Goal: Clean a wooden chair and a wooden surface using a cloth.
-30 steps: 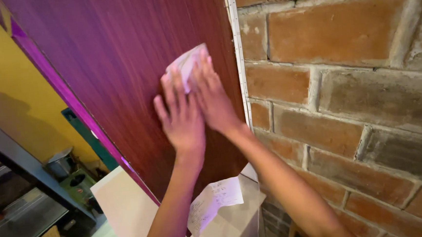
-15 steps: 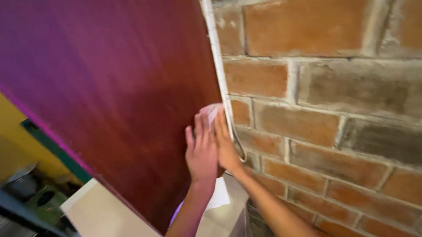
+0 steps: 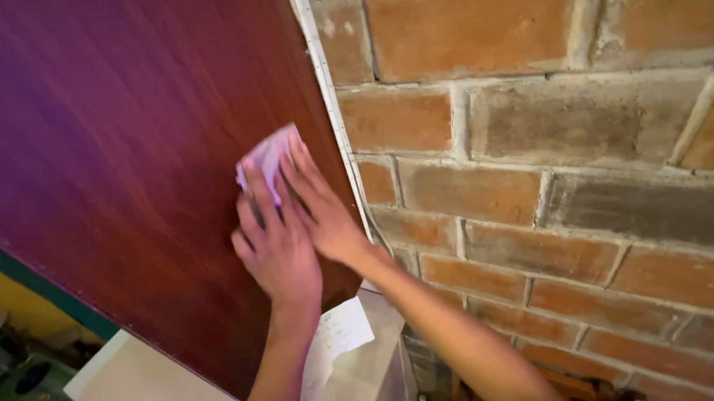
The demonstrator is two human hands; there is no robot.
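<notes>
So there's a white flat-topped surface [image 3: 150, 391] sitting low in the frame, poking out from under the dark reddish-brown wood-grain panel [image 3: 123, 157] that's leaning over it. A white sheet of paper with handwriting [image 3: 336, 334] is lying right on top, partly hiding behind a forearm.

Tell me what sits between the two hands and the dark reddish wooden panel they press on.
In the head view, a small white folded cloth lies under the fingertips of the left hand and right hand, flat against the dark reddish wooden panel.
</notes>
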